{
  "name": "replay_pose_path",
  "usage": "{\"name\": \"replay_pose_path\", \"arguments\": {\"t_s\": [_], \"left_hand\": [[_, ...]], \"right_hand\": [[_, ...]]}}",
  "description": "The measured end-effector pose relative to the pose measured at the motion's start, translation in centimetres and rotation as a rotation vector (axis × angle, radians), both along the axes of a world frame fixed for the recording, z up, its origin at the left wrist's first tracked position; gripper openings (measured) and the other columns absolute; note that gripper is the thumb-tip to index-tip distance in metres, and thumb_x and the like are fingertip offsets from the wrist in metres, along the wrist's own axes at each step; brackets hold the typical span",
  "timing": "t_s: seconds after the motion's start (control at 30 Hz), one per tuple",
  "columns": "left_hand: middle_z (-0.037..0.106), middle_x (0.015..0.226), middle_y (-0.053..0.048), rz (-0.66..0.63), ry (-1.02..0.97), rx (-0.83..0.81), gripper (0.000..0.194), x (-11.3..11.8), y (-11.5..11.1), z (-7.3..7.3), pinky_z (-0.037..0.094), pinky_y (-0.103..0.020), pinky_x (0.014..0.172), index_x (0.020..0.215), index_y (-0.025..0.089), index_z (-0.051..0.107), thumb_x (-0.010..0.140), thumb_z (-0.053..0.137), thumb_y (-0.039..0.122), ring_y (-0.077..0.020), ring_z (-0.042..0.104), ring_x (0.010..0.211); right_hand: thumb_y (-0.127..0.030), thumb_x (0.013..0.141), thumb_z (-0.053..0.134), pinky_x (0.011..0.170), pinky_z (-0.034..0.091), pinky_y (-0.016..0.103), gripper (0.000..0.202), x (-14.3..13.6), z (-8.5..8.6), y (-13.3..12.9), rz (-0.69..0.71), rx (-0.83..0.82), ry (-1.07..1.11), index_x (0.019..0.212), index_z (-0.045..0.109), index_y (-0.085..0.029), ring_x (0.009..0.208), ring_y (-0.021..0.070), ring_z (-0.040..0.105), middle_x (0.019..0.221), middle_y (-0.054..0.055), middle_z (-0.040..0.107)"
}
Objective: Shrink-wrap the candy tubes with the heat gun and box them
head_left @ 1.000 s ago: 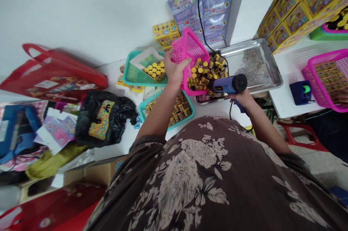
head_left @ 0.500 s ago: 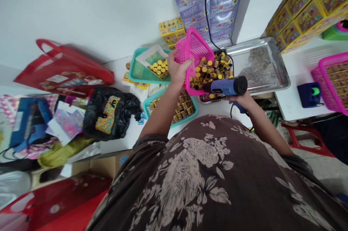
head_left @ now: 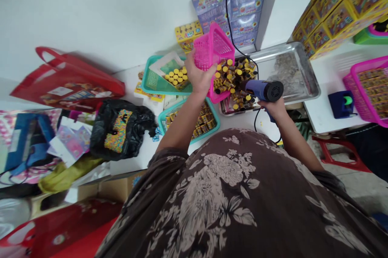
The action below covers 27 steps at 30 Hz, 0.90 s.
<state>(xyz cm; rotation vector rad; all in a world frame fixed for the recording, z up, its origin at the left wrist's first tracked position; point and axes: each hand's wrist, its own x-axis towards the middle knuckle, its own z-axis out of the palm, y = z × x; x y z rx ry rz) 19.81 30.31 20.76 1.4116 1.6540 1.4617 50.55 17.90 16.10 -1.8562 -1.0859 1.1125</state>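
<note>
My left hand [head_left: 199,75] grips the rim of a pink basket [head_left: 214,39], which is tilted on its side, its opening toward the right. Small yellow-capped bottles [head_left: 226,76] lie at the basket's mouth and spill over a metal tray [head_left: 224,108]. My right hand [head_left: 274,109] is wrapped round the handle of a blue heat gun [head_left: 261,89]; its nozzle points left at the bottles. The fingers on the handle are partly hidden. Below my left forearm sits a teal basket [head_left: 162,122] of bottles in rows.
Another teal basket [head_left: 148,74] holds a box of yellow-capped bottles. A steel tray [head_left: 313,82] with clear pieces lies right. Purple boxes [head_left: 245,3] and yellow boxes [head_left: 336,11] stand behind. A black cord [head_left: 228,11] hangs down. Left are a black bag [head_left: 142,122] and red bag [head_left: 75,82].
The heat gun has moved right, away from the pink basket, with my right hand. More bottles show in the metal tray under the nozzle. My left hand still grips the basket.
</note>
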Motion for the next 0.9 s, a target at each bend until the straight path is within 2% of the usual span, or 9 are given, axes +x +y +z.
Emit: {"name": "replay_pose_path", "arguments": {"t_s": [0.2, 0.4, 0.5, 0.63, 0.77, 0.9], "left_hand": [[0.055, 0.149, -0.01, 0.048, 0.098, 0.095, 0.084, 1.8, -0.2, -0.4, 0.038, -0.056, 0.131, 0.136, 0.03, 0.06, 0.064, 0.102, 0.036, -0.0389, 0.04, 0.159], [0.057, 0.149, -0.009, 0.015, 0.28, 0.129, 0.087, 0.5, -0.1, -1.2, 0.036, -0.056, 0.134, 0.145, 0.033, 0.054, 0.07, 0.097, 0.046, -0.0386, 0.045, 0.156], [0.058, 0.149, -0.01, -0.03, 0.391, 0.159, 0.089, -0.3, -1.5, -1.5, 0.037, -0.058, 0.133, 0.151, 0.031, 0.051, 0.076, 0.092, 0.055, -0.0385, 0.049, 0.153], [0.058, 0.148, -0.011, -0.051, 0.402, 0.206, 0.088, -0.3, -3.5, -1.5, 0.04, -0.06, 0.13, 0.153, 0.029, 0.05, 0.08, 0.087, 0.062, -0.0388, 0.052, 0.151], [0.058, 0.147, -0.011, -0.02, 0.387, 0.191, 0.087, 0.6, -3.8, -1.4, 0.041, -0.062, 0.129, 0.153, 0.029, 0.052, 0.082, 0.084, 0.067, -0.0389, 0.051, 0.151], [0.059, 0.148, -0.014, -0.005, 0.389, 0.167, 0.089, 1.1, -3.9, -1.0, 0.039, -0.062, 0.131, 0.152, 0.027, 0.053, 0.08, 0.084, 0.07, -0.0402, 0.049, 0.152]], "right_hand": [[-0.023, 0.056, 0.085, 0.069, 0.067, 0.048, 0.028, 1.1, 0.0, -0.4, -0.1, -0.058, -0.039, 0.075, 0.065, -0.022, 0.062, 0.027, 0.071, 0.062, 0.001, 0.068], [-0.024, 0.054, 0.088, 0.059, 0.066, 0.044, 0.031, 2.5, -0.8, -0.3, -0.163, -0.025, -0.018, 0.077, 0.067, -0.02, 0.064, 0.0292, 0.073, 0.065, 0.003, 0.068], [-0.025, 0.051, 0.091, 0.052, 0.062, 0.04, 0.035, 3.0, -1.4, -0.1, -0.145, -0.002, 0.039, 0.077, 0.068, -0.02, 0.061, 0.0283, 0.071, 0.061, 0.002, 0.066], [-0.021, 0.048, 0.092, 0.044, 0.058, 0.037, 0.036, 3.3, -1.8, 0.5, -0.11, -0.012, 0.057, 0.077, 0.07, -0.02, 0.053, 0.0253, 0.066, 0.055, 0.0, 0.063], [-0.016, 0.048, 0.092, 0.043, 0.057, 0.036, 0.037, 2.6, -1.4, 1.3, -0.091, -0.006, 0.017, 0.077, 0.07, -0.02, 0.049, 0.022, 0.063, 0.057, 0.0, 0.065], [-0.013, 0.049, 0.092, 0.047, 0.059, 0.038, 0.038, 1.8, -0.8, 1.4, -0.069, 0.023, 0.045, 0.081, 0.072, -0.018, 0.053, 0.0227, 0.066, 0.065, 0.002, 0.07]]}}
